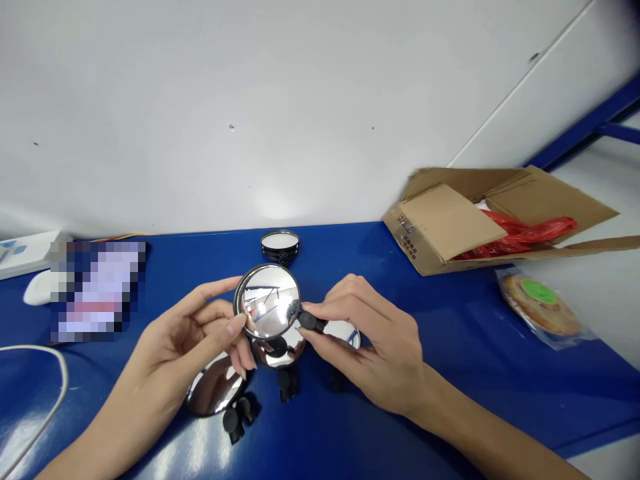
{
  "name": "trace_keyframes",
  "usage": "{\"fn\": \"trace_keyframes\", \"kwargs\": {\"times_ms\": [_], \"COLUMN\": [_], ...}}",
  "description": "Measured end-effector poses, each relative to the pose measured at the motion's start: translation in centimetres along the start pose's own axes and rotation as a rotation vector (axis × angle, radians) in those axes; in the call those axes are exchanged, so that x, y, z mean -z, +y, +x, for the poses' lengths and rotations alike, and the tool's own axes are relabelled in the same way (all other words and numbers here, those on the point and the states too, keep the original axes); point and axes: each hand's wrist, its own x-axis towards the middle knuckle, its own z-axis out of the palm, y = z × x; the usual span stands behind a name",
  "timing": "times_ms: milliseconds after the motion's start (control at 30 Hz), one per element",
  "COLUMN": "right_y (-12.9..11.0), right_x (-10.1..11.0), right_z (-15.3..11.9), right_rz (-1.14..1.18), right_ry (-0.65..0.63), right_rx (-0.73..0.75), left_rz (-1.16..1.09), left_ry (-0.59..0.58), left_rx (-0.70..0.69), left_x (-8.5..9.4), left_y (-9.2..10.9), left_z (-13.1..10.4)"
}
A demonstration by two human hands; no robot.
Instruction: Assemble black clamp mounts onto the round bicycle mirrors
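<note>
Between my hands a round black-rimmed mirror (270, 300) is held up, its face toward the camera. My left hand (200, 333) grips its left rim between thumb and fingers. With thumb and index finger, my right hand (360, 333) pinches the black clamp (313, 323) at the mirror's right edge. Below lie more round mirrors: one at the left (216, 387) with a black clamp, one in the middle (280, 353), partly covered by the held one, and one at the right (347, 333), partly behind my right hand. Another mirror piece (280, 245) sits farther back.
An open cardboard box (425, 247) with red plastic stands at the back right, beside a wrapped round item (540, 303). At the left are a pixelated phone-like object (103, 290), a white mouse-shaped object (47, 287), a white box (30, 253) and a cable (63, 380).
</note>
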Motion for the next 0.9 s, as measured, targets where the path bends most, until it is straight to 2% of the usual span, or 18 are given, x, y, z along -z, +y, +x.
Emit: {"fn": "trace_keyframes", "kwargs": {"times_ms": [333, 433, 567, 733, 900], "right_y": [1.4, 1.4, 0.9, 0.8, 0.9], "right_x": [1.1, 1.5, 1.7, 1.8, 1.8], "right_z": [0.2, 0.5, 0.5, 0.3, 0.4], "right_rz": [0.177, 0.2, 0.101, 0.045, 0.113], "right_ry": [-0.2, -0.209, -0.159, -0.253, -0.374], "right_rx": [0.002, 0.005, -0.017, -0.018, 0.018], "left_rz": [-0.035, -0.037, -0.03, -0.025, 0.087], "left_ry": [0.155, 0.151, 0.16, 0.087, -0.063], "left_rx": [0.087, 0.095, 0.107, 0.134, 0.094], "left_x": [0.5, 0.4, 0.2, 0.6, 0.5], "left_y": [0.3, 0.4, 0.5, 0.3, 0.2], "left_z": [0.0, 0.0, 0.0, 0.2, -0.3]}}
